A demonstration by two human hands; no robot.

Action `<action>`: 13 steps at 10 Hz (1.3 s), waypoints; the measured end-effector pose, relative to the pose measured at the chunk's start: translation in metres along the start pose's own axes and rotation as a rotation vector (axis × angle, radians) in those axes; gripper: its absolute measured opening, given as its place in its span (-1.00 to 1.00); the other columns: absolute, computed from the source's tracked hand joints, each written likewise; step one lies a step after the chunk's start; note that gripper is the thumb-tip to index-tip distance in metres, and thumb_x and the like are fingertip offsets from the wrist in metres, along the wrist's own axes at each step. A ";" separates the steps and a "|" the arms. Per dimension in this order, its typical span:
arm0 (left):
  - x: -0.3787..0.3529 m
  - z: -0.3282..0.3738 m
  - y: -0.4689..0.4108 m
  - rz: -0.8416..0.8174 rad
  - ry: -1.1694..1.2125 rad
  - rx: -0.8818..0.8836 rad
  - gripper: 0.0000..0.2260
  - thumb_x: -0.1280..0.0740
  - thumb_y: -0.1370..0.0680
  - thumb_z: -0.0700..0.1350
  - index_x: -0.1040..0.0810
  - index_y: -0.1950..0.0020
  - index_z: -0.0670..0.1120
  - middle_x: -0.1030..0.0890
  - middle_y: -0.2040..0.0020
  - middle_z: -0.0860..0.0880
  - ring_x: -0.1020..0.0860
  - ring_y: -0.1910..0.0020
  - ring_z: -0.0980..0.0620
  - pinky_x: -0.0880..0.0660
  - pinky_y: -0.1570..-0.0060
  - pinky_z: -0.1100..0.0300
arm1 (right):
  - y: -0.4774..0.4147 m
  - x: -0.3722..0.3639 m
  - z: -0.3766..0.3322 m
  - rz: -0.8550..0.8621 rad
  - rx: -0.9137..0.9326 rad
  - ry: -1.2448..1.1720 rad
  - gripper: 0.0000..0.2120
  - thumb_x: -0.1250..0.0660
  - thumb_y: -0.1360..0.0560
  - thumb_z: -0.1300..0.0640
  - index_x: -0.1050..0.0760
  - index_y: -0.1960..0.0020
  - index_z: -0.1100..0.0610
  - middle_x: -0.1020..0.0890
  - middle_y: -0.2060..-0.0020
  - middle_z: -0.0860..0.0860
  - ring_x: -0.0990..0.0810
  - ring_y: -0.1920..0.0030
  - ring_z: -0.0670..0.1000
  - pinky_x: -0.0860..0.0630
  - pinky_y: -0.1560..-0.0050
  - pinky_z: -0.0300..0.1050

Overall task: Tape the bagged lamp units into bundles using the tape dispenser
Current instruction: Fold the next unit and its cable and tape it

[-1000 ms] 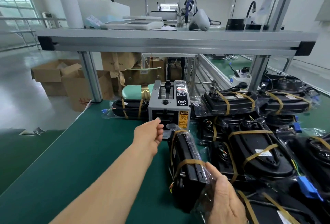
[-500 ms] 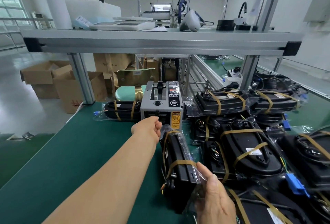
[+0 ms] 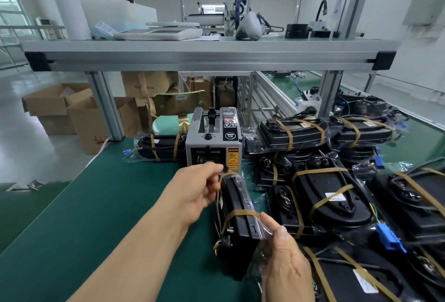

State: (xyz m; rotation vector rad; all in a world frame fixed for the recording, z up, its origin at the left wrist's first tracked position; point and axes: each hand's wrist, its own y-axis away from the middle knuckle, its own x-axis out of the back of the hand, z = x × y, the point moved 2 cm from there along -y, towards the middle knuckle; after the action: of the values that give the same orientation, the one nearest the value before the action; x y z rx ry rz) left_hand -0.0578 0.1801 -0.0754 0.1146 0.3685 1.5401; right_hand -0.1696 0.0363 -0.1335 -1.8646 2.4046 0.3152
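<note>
Lamp unit [image 3: 237, 208] on edge in R hand [image 3: 286, 270], bare mat [image 3: 96, 205] left

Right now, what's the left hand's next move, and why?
Probably press a strip across the far end of the upright bagged lamp unit: the left hand, fingers pinched, sits between it and the tape dispenser outlet; the right hand grips the near end. Blur hides any tape.

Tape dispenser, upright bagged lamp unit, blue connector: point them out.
tape dispenser [image 3: 213, 138], head view, grey top panel
upright bagged lamp unit [image 3: 238, 195], head view, black side face
blue connector [image 3: 387, 236], head view, plug body
</note>
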 end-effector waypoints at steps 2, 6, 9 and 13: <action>-0.001 -0.010 0.069 -0.354 -0.361 -0.026 -0.89 -0.52 -0.37 -0.17 -0.62 0.29 -0.05 -0.50 0.39 0.01 -0.38 0.38 0.09 -0.30 0.33 0.26 | -0.004 -0.005 0.023 0.120 0.176 -0.062 -0.66 -0.13 -0.55 -0.28 -0.67 -0.03 -0.28 -0.69 0.28 -0.15 -0.62 0.20 -0.14 -0.48 0.01 -0.01; -0.004 -0.004 0.062 -0.293 -0.536 -0.053 -0.86 -0.51 -0.41 -0.20 -0.65 0.34 -0.07 -0.55 0.45 0.06 -0.37 0.54 0.19 -0.28 0.50 0.39 | 0.000 -0.006 0.025 0.045 0.198 0.034 -0.65 -0.09 -0.54 -0.28 -0.60 -0.13 -0.31 -0.70 -0.10 -0.16 -0.63 -0.21 -0.09 -0.46 -0.34 0.11; -0.004 -0.004 0.059 -0.269 -0.564 -0.039 -0.93 -0.52 -0.39 -0.17 -0.68 0.26 -0.12 -0.55 0.40 -0.02 -0.30 0.51 0.15 -0.21 0.51 0.33 | -0.001 -0.007 0.028 0.025 0.195 0.059 -0.63 -0.07 -0.53 -0.28 -0.58 -0.17 -0.32 -0.69 -0.12 -0.14 -0.61 -0.23 -0.08 -0.46 -0.33 0.12; -0.007 -0.006 0.064 -0.310 -0.388 0.059 -0.80 -0.44 -0.47 -0.27 -0.62 0.35 -0.11 -0.54 0.49 0.02 -0.38 0.60 0.19 -0.29 0.55 0.38 | 0.002 -0.005 0.021 0.065 0.216 0.134 -0.66 -0.04 -0.53 -0.28 -0.56 -0.11 -0.43 -0.67 -0.07 -0.31 -0.60 -0.18 -0.24 -0.47 -0.33 0.04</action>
State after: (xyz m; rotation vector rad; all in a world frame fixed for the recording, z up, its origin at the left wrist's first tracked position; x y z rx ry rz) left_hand -0.1202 0.1744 -0.0606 0.3791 0.1146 1.1691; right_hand -0.1715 0.0458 -0.1524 -1.7677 2.4726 -0.0657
